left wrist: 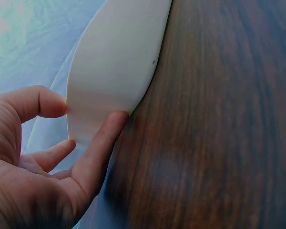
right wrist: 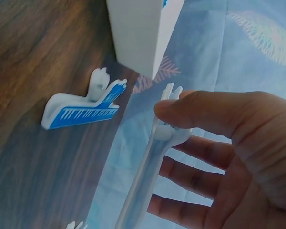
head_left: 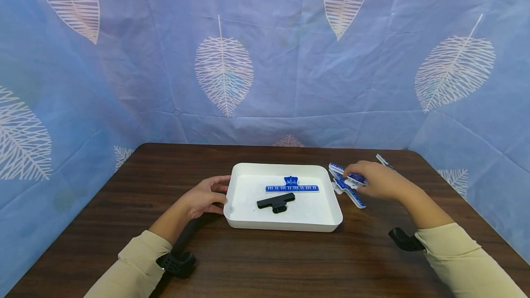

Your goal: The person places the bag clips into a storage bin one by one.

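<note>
My right hand (head_left: 377,179) pinches a blue-and-white ruler clip (right wrist: 144,179) between thumb and fingers, just right of the white tray (head_left: 285,225). Under that hand another ruler clip (head_left: 352,193) lies on the table. My left hand (head_left: 204,198) touches the tray's left end; in the left wrist view the thumb rests on the outer wall and a fingertip meets the rim. Inside the tray are a blue ruler clip (head_left: 292,188) and, in front of it, a black clip (head_left: 276,201).
The dark wooden table (head_left: 265,266) carries the tray near its middle. Another narrow clip-like piece (head_left: 384,161) lies behind my right hand, partly hidden. A blue cloth (head_left: 269,82) with white leaf prints hangs behind the table.
</note>
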`<state>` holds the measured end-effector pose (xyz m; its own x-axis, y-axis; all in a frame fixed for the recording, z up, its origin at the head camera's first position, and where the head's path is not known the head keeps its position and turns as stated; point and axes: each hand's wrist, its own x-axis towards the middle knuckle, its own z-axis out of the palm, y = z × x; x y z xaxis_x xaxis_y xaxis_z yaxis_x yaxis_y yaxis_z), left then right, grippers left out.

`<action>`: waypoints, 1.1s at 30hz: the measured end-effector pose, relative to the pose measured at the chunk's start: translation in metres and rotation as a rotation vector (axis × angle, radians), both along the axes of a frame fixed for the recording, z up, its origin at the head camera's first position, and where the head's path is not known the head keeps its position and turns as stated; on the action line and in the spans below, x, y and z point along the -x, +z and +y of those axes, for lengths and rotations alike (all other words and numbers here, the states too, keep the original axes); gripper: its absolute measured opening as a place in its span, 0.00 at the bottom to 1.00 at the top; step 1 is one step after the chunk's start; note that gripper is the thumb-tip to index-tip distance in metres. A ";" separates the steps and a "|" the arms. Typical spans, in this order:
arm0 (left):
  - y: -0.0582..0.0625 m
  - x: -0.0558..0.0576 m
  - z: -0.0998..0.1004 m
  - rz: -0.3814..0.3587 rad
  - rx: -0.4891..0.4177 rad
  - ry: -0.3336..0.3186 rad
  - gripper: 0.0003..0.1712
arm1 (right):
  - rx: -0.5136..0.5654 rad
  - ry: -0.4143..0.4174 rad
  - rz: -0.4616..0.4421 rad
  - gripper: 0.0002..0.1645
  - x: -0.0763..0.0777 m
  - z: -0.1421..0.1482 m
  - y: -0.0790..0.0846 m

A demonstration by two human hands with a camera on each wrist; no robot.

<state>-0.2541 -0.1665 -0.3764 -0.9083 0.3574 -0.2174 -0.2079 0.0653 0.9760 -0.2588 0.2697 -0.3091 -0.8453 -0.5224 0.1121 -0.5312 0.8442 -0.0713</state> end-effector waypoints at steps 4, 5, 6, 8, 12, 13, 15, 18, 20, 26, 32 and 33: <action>0.000 0.000 0.000 0.001 -0.005 -0.014 0.43 | 0.001 0.022 0.006 0.22 -0.004 -0.006 0.003; 0.000 0.000 -0.001 0.000 -0.005 -0.017 0.43 | 0.000 0.028 0.006 0.22 -0.005 -0.007 0.004; 0.000 0.000 -0.001 0.000 -0.006 -0.018 0.43 | -0.001 0.033 0.007 0.22 -0.006 -0.008 0.005; 0.000 0.000 -0.001 0.003 -0.006 -0.017 0.43 | -0.003 0.044 0.008 0.22 -0.008 -0.010 0.006; 0.000 0.000 0.000 0.003 -0.002 -0.007 0.43 | -0.009 0.052 0.013 0.22 -0.010 -0.015 0.008; 0.000 0.000 0.000 0.003 -0.001 -0.003 0.43 | -0.013 0.052 0.013 0.22 -0.011 -0.016 0.009; 0.000 0.000 0.000 0.004 0.002 0.001 0.43 | -0.020 0.053 0.017 0.23 -0.012 -0.019 0.010; 0.000 0.000 0.000 0.005 0.003 0.003 0.44 | -0.027 0.060 0.025 0.23 -0.013 -0.023 0.011; 0.001 -0.001 0.000 0.006 0.004 0.001 0.44 | -0.031 0.071 0.027 0.23 -0.014 -0.026 0.013; 0.002 -0.003 -0.001 0.011 0.002 -0.011 0.43 | -0.034 0.094 0.005 0.23 -0.016 -0.033 0.016; 0.003 -0.004 0.000 0.013 -0.001 -0.010 0.43 | -0.033 0.116 0.005 0.23 -0.016 -0.038 0.017; 0.003 -0.004 0.000 0.012 -0.001 -0.010 0.43 | -0.031 0.120 0.005 0.23 -0.016 -0.039 0.017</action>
